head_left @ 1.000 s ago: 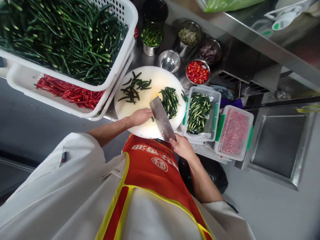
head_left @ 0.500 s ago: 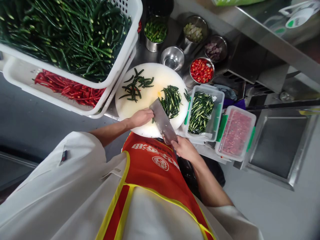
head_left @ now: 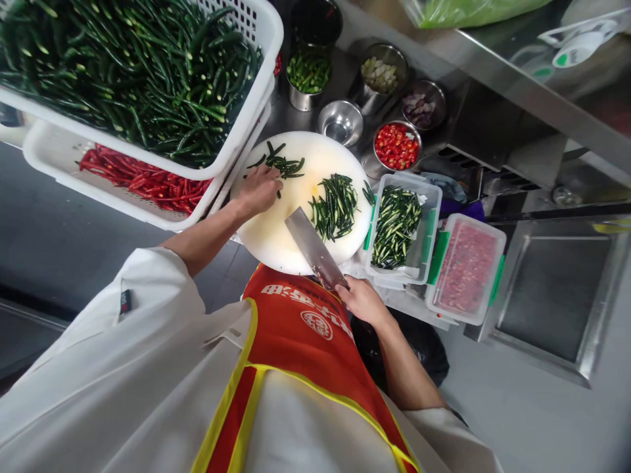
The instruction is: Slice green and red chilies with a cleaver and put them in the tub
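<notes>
On the round white cutting board [head_left: 276,240] my left hand [head_left: 260,189] reaches over a loose group of whole green chilies [head_left: 290,165]. Its fingers look stretched out and apart, touching or just above them; the fingertips are partly lost among the chilies. My right hand [head_left: 363,299] is closed round the handle of a cleaver [head_left: 315,248], whose broad blade lies over the board's near part. Just beyond the blade is a pile of sliced green chilies [head_left: 335,207]. A clear plastic box [head_left: 430,230] right of the board holds more cut green chilies [head_left: 396,226].
White baskets of green chilies [head_left: 148,85] and red chilies [head_left: 148,180] stand stacked at left. Behind the board are an empty metal bowl [head_left: 340,123] and a pot of cut red chilies [head_left: 397,146]. A lidded box of pinkish food [head_left: 466,266] sits at right.
My left hand has moved away from the cleaver blade, left and farther up the board, onto the whole chilies. The cleaver has shifted slightly left and toward me, away from the sliced pile.
</notes>
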A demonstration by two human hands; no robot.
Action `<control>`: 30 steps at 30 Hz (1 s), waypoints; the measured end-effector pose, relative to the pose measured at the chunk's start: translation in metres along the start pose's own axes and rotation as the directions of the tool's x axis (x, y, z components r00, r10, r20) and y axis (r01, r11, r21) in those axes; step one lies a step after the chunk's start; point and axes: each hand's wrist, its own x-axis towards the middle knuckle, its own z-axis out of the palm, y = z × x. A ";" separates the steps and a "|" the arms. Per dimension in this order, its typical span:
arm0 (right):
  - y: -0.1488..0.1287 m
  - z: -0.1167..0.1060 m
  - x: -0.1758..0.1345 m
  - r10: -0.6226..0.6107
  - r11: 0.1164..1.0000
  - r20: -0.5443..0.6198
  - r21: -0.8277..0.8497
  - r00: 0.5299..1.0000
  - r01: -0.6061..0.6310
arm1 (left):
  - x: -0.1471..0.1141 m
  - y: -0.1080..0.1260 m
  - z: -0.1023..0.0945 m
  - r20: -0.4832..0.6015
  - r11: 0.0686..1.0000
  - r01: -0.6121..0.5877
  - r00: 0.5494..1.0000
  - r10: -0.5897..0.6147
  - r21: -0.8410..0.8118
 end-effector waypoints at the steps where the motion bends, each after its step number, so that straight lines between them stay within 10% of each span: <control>1: 0.001 0.001 0.001 0.010 1.000 -0.004 0.013 1.000 -0.010 | 0.002 0.001 -0.001 0.004 1.000 -0.022 1.000 0.022 0.008; 11: -0.005 -0.005 0.007 0.080 0.997 -0.112 0.013 0.991 -0.079 | -0.046 0.066 0.037 0.096 0.869 -0.440 0.878 0.470 -0.228; 21: -0.002 -0.034 -0.003 -0.014 0.995 0.047 -0.098 0.999 0.019 | -0.057 0.057 0.055 0.025 0.841 -0.425 0.888 0.458 -0.335; 30: -0.018 0.003 0.049 -0.012 0.997 -0.173 -0.075 0.985 -0.001 | -0.051 0.054 0.043 0.023 0.837 -0.432 0.884 0.466 -0.334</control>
